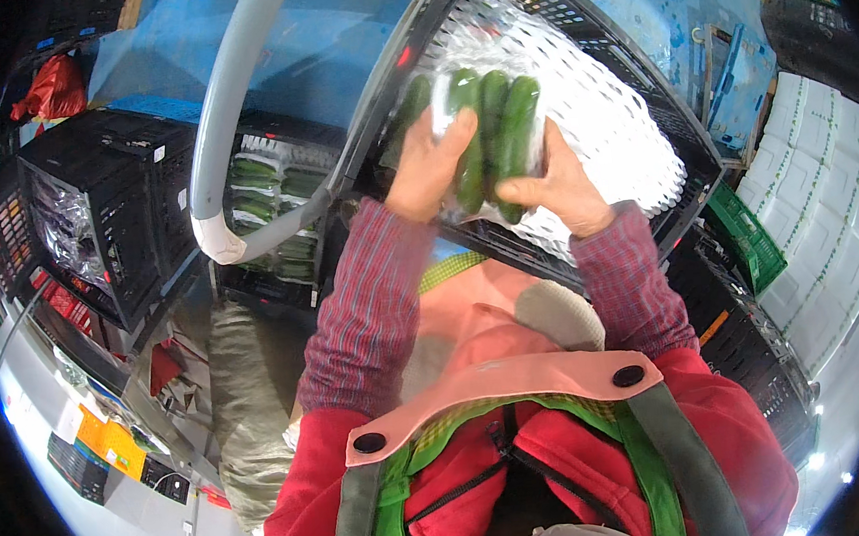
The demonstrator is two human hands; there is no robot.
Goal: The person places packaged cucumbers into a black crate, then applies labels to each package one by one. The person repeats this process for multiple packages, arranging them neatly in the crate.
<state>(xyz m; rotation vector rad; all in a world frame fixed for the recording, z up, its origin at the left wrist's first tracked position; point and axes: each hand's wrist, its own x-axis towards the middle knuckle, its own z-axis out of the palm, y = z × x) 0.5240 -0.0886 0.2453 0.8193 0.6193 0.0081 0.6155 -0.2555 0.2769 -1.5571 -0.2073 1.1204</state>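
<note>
A clear bag of several green cucumbers [517, 122] is gripped between my hands over a tilted black plastic crate [613, 36]. My left hand [428, 169] is closed round the left side, thumb across the front. On the right side, my right hand [558, 184] grips it with the thumb near the lower ends. White perforated netting or padding [604, 126] fills much of the crate's right part. Partly hidden behind my left hand, another green cucumber [414, 98] shows at the crate's left.
A grey bent pipe [218, 163] stands left of the crate. Behind it is a crate of packed cucumbers [255, 195], with more black crates [127, 209] farther left. A green crate [746, 241] and white stacked boxes [803, 202] are at right. A dull greenish sack [245, 410] lies lower left.
</note>
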